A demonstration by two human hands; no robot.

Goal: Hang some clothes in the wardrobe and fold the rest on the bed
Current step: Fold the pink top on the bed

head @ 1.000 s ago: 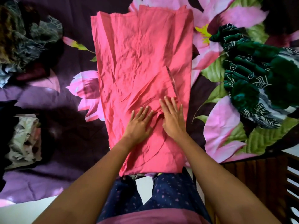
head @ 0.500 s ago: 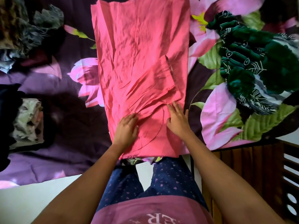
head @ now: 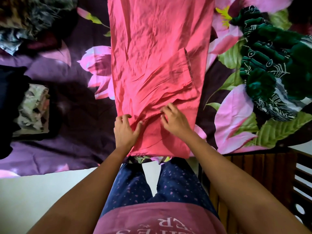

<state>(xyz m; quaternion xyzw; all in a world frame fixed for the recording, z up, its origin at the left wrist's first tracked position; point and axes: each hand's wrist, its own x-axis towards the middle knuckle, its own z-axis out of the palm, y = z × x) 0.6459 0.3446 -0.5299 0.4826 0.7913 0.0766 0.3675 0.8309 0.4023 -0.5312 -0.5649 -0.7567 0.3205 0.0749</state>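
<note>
**A:** Where is the pink cloth [head: 158,65]?

**B:** It lies flat and lengthwise on the bed sheet [head: 70,119], a purple sheet with big pink flowers. Its near end reaches the edge of the bed and its far end runs out of view. It is creased, and one flap [head: 175,76] is folded across it at an angle, towards its right edge.

**A:** And the hands?

**B:** Both are on the near part of the pink cloth and a little apart. The left hand [head: 125,130] is at the cloth's left edge. Its fingers curl over that edge with the thumb on top, so it grips the fabric. The right hand [head: 175,120] is nearer the cloth's right side, just below the flap. Its fingers [head: 166,110] are bent, with the tips pushed into a ridge of fabric. I cannot tell whether they actually pinch it.

**A:** What lies around the pink cloth?

**B:** To its right is a crumpled green cloth [head: 273,68] with white markings, well apart from it. To its far left is a grey and brown heap [head: 28,17]. Also on the left, nearer the person, is a folded pale flowered cloth [head: 32,107], and a dark cloth [head: 10,98] touches that one. Below the pink cloth's right corner there is brown wooden furniture [head: 256,168].

**A:** Anything on top of it?

**B:** Only the two hands.
</note>
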